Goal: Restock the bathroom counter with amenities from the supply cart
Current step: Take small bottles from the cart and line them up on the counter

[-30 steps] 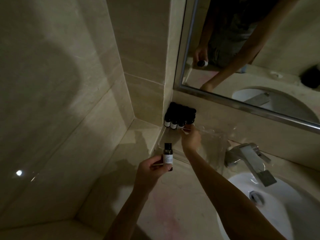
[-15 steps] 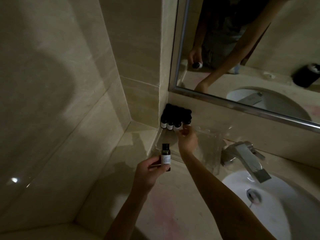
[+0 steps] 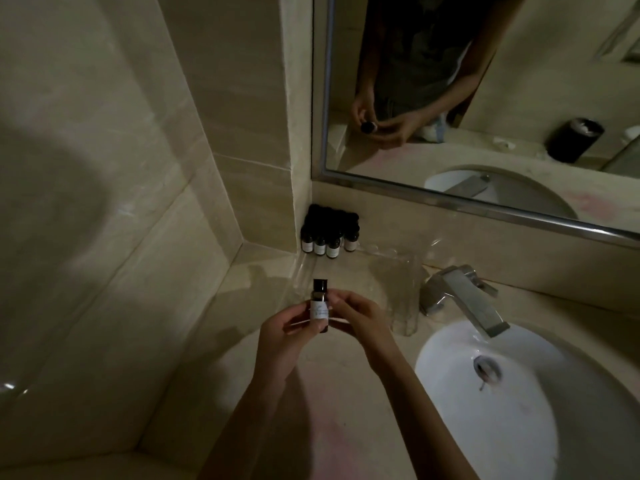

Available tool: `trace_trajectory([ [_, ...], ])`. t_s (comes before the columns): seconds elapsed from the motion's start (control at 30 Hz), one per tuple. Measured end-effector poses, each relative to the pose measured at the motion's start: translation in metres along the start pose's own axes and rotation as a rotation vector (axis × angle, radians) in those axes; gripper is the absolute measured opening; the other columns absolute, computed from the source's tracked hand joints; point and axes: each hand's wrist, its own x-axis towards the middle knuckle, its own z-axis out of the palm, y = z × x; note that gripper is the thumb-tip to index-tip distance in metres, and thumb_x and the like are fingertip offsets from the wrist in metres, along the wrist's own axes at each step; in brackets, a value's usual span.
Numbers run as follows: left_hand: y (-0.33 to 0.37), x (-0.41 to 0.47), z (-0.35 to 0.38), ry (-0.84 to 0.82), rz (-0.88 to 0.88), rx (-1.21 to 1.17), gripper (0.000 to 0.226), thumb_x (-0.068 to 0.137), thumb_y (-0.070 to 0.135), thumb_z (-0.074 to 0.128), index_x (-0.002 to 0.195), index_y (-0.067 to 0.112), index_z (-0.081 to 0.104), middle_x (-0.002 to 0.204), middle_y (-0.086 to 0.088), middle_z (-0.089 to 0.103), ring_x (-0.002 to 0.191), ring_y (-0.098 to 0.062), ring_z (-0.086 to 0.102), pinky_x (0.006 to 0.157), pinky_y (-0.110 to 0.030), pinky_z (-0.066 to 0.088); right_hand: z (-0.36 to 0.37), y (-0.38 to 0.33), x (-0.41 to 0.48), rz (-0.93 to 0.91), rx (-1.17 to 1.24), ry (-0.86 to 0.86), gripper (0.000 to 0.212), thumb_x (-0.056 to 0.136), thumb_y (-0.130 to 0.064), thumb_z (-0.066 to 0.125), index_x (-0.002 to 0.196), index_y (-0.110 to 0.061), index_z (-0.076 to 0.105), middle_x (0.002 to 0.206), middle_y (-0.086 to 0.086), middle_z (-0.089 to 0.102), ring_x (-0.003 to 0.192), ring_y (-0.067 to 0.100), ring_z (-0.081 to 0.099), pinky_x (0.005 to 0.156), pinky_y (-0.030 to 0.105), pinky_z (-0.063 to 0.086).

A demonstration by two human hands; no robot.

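Bottle point(image 3: 319, 306) upright, cap up, held between left hand point(image 3: 280, 336) and right hand point(image 3: 360, 322).

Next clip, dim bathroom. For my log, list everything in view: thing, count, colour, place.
held bottle: one, dark with a white label and black cap, upright above the counter
corner bottles: four labels showing, more behind uncountable, dark, back corner below the mirror
clear tray: one, transparent, on the counter beside the faucet
faucet: one, chrome, over the basin
basin: one, white, right side
counter: one, beige stone
mirror: one, metal-framed, on the wall above
black container: one, seen only as a reflection
left hand: grips the held bottle
right hand: pinches the held bottle's right side
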Motion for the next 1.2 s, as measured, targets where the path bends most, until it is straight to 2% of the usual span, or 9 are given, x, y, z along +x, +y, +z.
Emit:
trace_trajectory([
  [0.23, -0.006, -0.002, -0.001, -0.045, 0.008, 0.062, 0.034, 0.082, 0.007, 0.071, 0.115, 0.015, 0.069, 0.101, 0.001, 0.074, 0.093, -0.012, 0.07, 0.084, -0.028, 0.055, 0.001, 0.003, -0.011, 0.002, -0.074, 0.007, 0.025, 0.083, -0.014, 0.073, 0.107, -0.006, 0.069, 0.101, 0.015, 0.071, 0.088, 0.023, 0.071, 0.082, 0.032, 0.058],
  [0.4, -0.009, 0.001, -0.001, -0.021, -0.009, 0.043, 0.035, 0.08, 0.008, 0.073, 0.113, 0.018, 0.069, 0.098, 0.003, 0.074, 0.089, -0.011, 0.071, 0.074, -0.019, 0.054, -0.004, 0.008, 0.0, 0.0, -0.07, -0.08, 0.025, 0.085, -0.007, 0.07, 0.108, 0.002, 0.063, 0.098, 0.016, 0.07, 0.084, 0.021, 0.069, 0.077, 0.028, 0.058],
  [0.5, -0.016, 0.004, -0.005, -0.01, -0.037, 0.041, 0.036, 0.081, 0.008, 0.073, 0.115, 0.017, 0.069, 0.102, 0.003, 0.073, 0.095, -0.011, 0.069, 0.083, -0.024, 0.053, -0.01, 0.011, 0.015, 0.016, -0.097, -0.12, 0.026, 0.088, -0.009, 0.067, 0.112, 0.0, 0.062, 0.1, 0.012, 0.07, 0.09, 0.02, 0.069, 0.08, 0.027, 0.056],
  [0.57, -0.019, 0.005, -0.008, 0.0, -0.049, 0.047, 0.038, 0.081, 0.006, 0.072, 0.117, 0.017, 0.067, 0.105, 0.003, 0.072, 0.098, -0.009, 0.067, 0.087, -0.026, 0.053, -0.018, 0.012, 0.032, 0.004, -0.083, -0.07, 0.022, 0.088, -0.008, 0.066, 0.11, -0.004, 0.062, 0.102, 0.013, 0.069, 0.091, 0.022, 0.068, 0.084, 0.03, 0.056],
  [0.67, -0.023, 0.006, -0.01, 0.004, -0.03, 0.065, 0.037, 0.079, 0.0, 0.072, 0.11, 0.02, 0.067, 0.1, 0.004, 0.071, 0.091, -0.003, 0.067, 0.079, -0.019, 0.053, -0.035, 0.013, 0.066, -0.05, -0.109, 0.132, 0.02, 0.087, -0.008, 0.067, 0.106, -0.005, 0.062, 0.094, 0.008, 0.07, 0.083, 0.016, 0.07, 0.084, 0.033, 0.057],
  [0.83, -0.028, 0.011, -0.011, -0.011, -0.025, 0.095, 0.035, 0.078, 0.001, 0.073, 0.109, 0.018, 0.067, 0.098, 0.003, 0.072, 0.09, -0.005, 0.068, 0.083, -0.024, 0.054, -0.047, 0.017, 0.112, -0.16, -0.273, 0.388, 0.025, 0.086, -0.016, 0.07, 0.109, -0.014, 0.059, 0.092, -0.007, 0.066, 0.083, 0.003, 0.065, 0.078, 0.022, 0.054],
  [0.97, -0.031, 0.011, -0.013, 0.016, 0.004, 0.084, 0.033, 0.077, 0.004, 0.076, 0.102, 0.024, 0.069, 0.093, 0.005, 0.074, 0.088, -0.007, 0.069, 0.082, -0.023, 0.053, -0.045, 0.029, 0.129, -0.289, -0.342, 0.433, 0.027, 0.085, -0.013, 0.072, 0.11, -0.01, 0.061, 0.098, -0.002, 0.067, 0.085, 0.001, 0.064, 0.073, 0.012, 0.052],
  [1.07, -0.03, 0.012, -0.013, 0.042, -0.005, 0.065, 0.03, 0.074, 0.012, 0.077, 0.1, 0.025, 0.069, 0.091, 0.006, 0.074, 0.086, -0.004, 0.068, 0.075, -0.017, 0.053, -0.043, 0.036, 0.137, -0.307, -0.384, 0.431, 0.028, 0.085, -0.012, 0.072, 0.111, -0.011, 0.062, 0.102, 0.001, 0.068, 0.091, 0.008, 0.066, 0.077, 0.016, 0.053],
  [1.2, -0.03, 0.013, -0.012, 0.046, -0.018, 0.07, 0.034, 0.078, 0.0, 0.073, 0.099, 0.026, 0.069, 0.092, 0.005, 0.073, 0.086, -0.005, 0.068, 0.073, -0.017, 0.051, -0.038, 0.039, 0.142, -0.325, -0.414, 0.442, 0.031, 0.082, -0.01, 0.074, 0.111, -0.013, 0.063, 0.103, 0.0, 0.069, 0.094, 0.01, 0.066, 0.082, 0.029, 0.057],
])
